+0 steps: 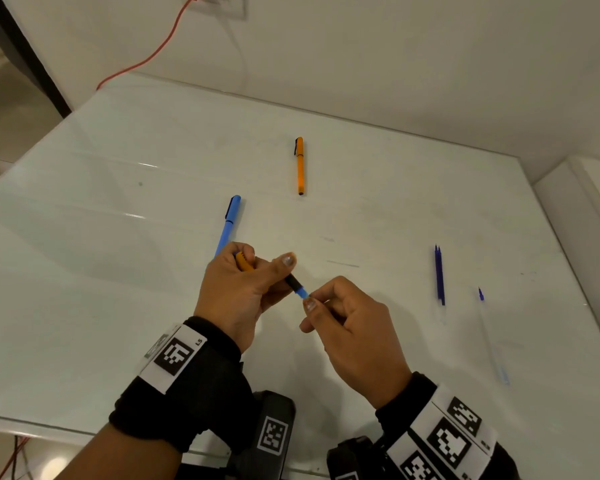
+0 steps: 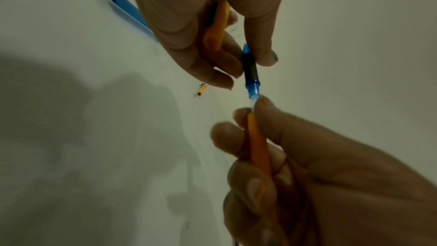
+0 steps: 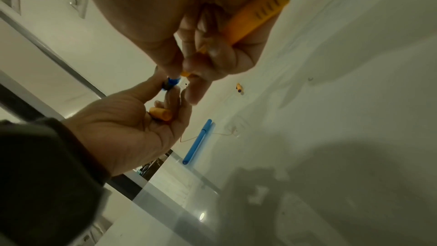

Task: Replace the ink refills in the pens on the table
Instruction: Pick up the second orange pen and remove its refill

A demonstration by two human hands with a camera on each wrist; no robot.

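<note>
At the centre of the head view, the left hand (image 1: 236,289) pinches the light, slippery black-and-blue tip section (image 1: 297,286) and curls round an orange cap (image 1: 245,262), while the right hand (image 1: 350,327) grips the stiff orange barrel (image 2: 258,143), best held near its mouth.
</note>
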